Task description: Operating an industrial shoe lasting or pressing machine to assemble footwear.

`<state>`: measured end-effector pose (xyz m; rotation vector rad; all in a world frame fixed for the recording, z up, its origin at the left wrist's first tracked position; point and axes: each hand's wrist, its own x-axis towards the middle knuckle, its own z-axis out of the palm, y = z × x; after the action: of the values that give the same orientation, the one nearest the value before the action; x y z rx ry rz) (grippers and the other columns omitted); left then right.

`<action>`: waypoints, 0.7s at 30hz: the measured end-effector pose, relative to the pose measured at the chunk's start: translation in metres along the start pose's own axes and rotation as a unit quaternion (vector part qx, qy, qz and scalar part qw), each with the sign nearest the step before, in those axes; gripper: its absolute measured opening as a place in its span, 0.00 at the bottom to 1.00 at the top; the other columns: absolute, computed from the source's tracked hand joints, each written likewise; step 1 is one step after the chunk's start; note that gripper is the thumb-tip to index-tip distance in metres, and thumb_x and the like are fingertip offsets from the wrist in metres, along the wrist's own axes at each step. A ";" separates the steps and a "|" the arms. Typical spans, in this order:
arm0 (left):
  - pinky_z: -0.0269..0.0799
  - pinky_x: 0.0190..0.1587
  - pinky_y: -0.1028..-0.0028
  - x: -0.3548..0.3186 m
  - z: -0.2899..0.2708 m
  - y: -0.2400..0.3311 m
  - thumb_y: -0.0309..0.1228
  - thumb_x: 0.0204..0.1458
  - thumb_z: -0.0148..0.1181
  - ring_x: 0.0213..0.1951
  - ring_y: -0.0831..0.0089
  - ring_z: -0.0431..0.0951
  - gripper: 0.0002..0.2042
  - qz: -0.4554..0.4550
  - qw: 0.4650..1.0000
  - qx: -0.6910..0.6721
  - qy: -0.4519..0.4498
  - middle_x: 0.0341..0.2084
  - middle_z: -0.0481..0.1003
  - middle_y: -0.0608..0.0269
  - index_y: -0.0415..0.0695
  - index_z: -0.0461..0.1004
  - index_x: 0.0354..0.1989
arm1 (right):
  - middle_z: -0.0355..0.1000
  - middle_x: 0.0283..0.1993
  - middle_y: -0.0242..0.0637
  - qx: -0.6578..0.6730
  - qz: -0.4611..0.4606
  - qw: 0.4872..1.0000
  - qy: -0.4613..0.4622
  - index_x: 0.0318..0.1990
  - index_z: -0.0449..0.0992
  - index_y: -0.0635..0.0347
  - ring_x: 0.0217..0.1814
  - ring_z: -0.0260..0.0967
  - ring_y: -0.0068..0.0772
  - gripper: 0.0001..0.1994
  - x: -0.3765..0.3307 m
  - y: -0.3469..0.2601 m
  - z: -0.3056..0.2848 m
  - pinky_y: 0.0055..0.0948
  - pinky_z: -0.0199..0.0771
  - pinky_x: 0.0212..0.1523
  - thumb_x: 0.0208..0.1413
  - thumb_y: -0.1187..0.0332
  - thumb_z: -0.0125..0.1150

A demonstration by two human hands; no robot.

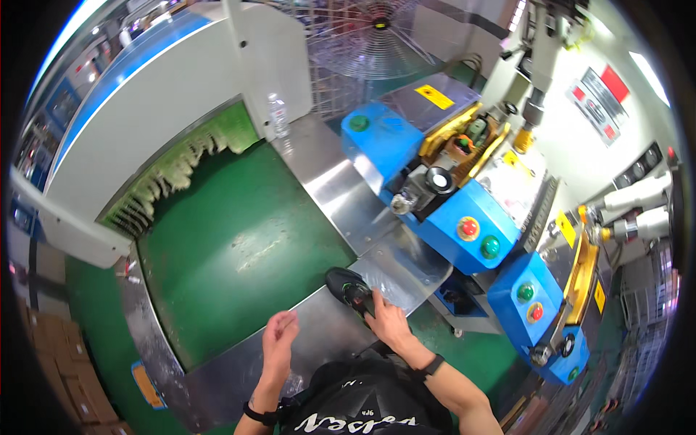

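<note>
Green conveyor belt [232,239] fills the left, running out of a white tunnel housing [145,101] with a fringe curtain. Left hand [279,341] hovers over the steel tabletop [326,341], fingers loosely curled, holding nothing. Just to its right, a black shoe [350,290] lies at the belt's edge on the steel; right hand [388,319] rests on its near end, grip partly closed on it. Further right stand blue press machines [464,217] with red and green buttons. Green floor below, wire-guarded fan [377,32] at top.
</note>
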<state>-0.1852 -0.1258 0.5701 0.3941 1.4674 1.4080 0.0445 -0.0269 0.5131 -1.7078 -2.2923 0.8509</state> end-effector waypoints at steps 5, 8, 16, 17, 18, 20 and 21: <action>0.65 0.57 0.69 0.007 0.002 -0.038 0.24 0.52 0.55 0.55 0.66 0.71 0.19 -0.076 0.978 0.156 -0.120 0.54 0.70 0.51 0.35 0.64 0.54 | 0.73 0.36 0.64 0.038 0.004 0.995 -0.090 0.60 0.52 0.70 0.38 0.72 0.64 0.37 0.006 0.019 0.006 0.53 0.73 0.40 0.47 0.59 0.63; 0.66 0.56 0.67 0.007 0.025 -0.041 0.26 0.51 0.57 0.56 0.63 0.71 0.21 -0.047 0.960 0.216 -0.171 0.53 0.71 0.48 0.34 0.64 0.54 | 0.73 0.35 0.64 0.073 -0.037 0.987 -0.140 0.59 0.53 0.71 0.40 0.72 0.64 0.37 0.004 0.023 -0.018 0.52 0.72 0.41 0.47 0.59 0.63; 0.70 0.50 0.65 0.006 0.073 -0.060 0.33 0.56 0.54 0.46 0.52 0.76 0.15 0.247 0.812 0.495 -0.186 0.42 0.74 0.40 0.33 0.70 0.46 | 0.76 0.41 0.51 0.180 0.044 0.976 -0.116 0.56 0.63 0.64 0.45 0.74 0.53 0.26 -0.095 0.149 -0.016 0.42 0.75 0.46 0.57 0.55 0.56; 0.73 0.45 0.64 0.006 0.076 -0.066 0.34 0.58 0.52 0.40 0.53 0.79 0.14 0.268 0.823 0.472 -0.168 0.36 0.77 0.41 0.33 0.74 0.40 | 0.75 0.42 0.53 0.139 0.058 0.977 -0.149 0.57 0.62 0.64 0.45 0.73 0.56 0.27 -0.117 0.178 -0.006 0.45 0.75 0.45 0.56 0.55 0.56; 0.74 0.35 0.64 0.000 0.089 -0.064 0.36 0.60 0.48 0.27 0.56 0.80 0.16 0.190 0.842 0.485 -0.141 0.25 0.78 0.48 0.35 0.75 0.31 | 0.74 0.42 0.55 0.080 0.089 0.984 -0.135 0.57 0.61 0.64 0.44 0.72 0.60 0.28 -0.149 0.220 0.017 0.48 0.74 0.45 0.55 0.55 0.56; 0.72 0.27 0.67 -0.006 0.100 -0.057 0.36 0.62 0.45 0.18 0.67 0.77 0.17 0.187 0.885 0.425 -0.029 0.17 0.76 0.55 0.36 0.74 0.31 | 0.71 0.45 0.64 0.016 0.181 0.963 -0.198 0.59 0.59 0.64 0.46 0.70 0.65 0.32 -0.195 0.259 0.021 0.52 0.70 0.48 0.53 0.53 0.57; 0.72 0.26 0.68 0.000 0.112 -0.051 0.36 0.63 0.44 0.16 0.68 0.76 0.16 0.218 0.888 0.403 0.033 0.15 0.75 0.56 0.36 0.74 0.33 | 0.68 0.49 0.67 0.042 0.210 0.948 -0.234 0.63 0.54 0.64 0.48 0.69 0.67 0.36 -0.215 0.284 0.027 0.53 0.71 0.49 0.51 0.52 0.58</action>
<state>-0.0741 -0.0777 0.5484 1.2717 2.0744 1.0697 0.3401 -0.1809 0.3846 -2.1850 -2.1187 1.5619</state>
